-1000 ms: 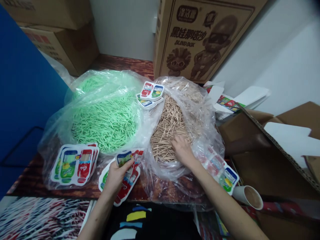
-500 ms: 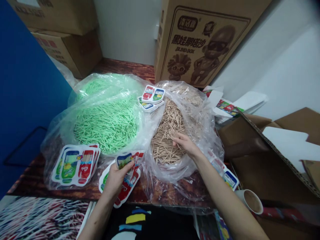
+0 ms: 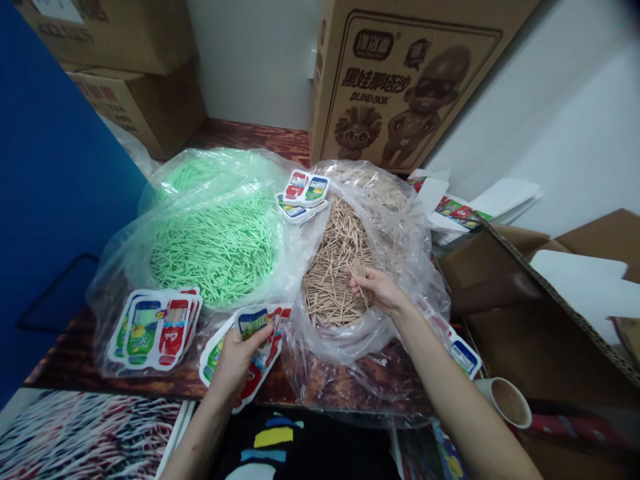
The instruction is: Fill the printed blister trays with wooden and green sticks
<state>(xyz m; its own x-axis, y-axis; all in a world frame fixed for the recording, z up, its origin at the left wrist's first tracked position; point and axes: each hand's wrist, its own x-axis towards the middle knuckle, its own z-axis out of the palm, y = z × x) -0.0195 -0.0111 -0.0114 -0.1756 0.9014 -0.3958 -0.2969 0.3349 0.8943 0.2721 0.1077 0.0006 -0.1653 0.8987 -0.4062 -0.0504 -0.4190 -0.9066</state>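
Dark reddish wood with a heavy grain makes up the tabletop (image 3: 240, 137), hemmed by a flat blue panel (image 3: 50, 200) on the left and a white wall behind. Two crinkled clear plastic bags lie open on it side by side. One bag (image 3: 120, 267) holds a heap of thin pale green sticks (image 3: 215, 247); the other bag (image 3: 405, 227) holds a heap of plain wooden toothpicks (image 3: 330, 287), tan and lying every which way.

The left hand (image 3: 235, 360) is closed on a fanned stack of printed cards (image 3: 249, 322) at the near edge of the tabletop, thumb on top and fingers beneath. These cards are glossy, with rounded white outlines and red, blue and green bottle-shaped panels; their lettering is too small to read. The right hand (image 3: 380, 290) hovers over the wooden heap inside its bag, thumb and fingertips pinched on a small bundle of toothpicks (image 3: 359, 272) that stands nearly upright.

A second stack of cards (image 3: 155, 330) lies under plastic to the left, and a smaller stack (image 3: 303, 193) rests where the two bags meet. More cards (image 3: 465, 357) show beside the right forearm, near a tipped paper cup (image 3: 505, 400).

A tall cardboard box (image 3: 400, 73) at the back bears cartoon figures, Chinese characters and the words "BLIND BOX". An open corrugated carton (image 3: 525, 313) sits to the right
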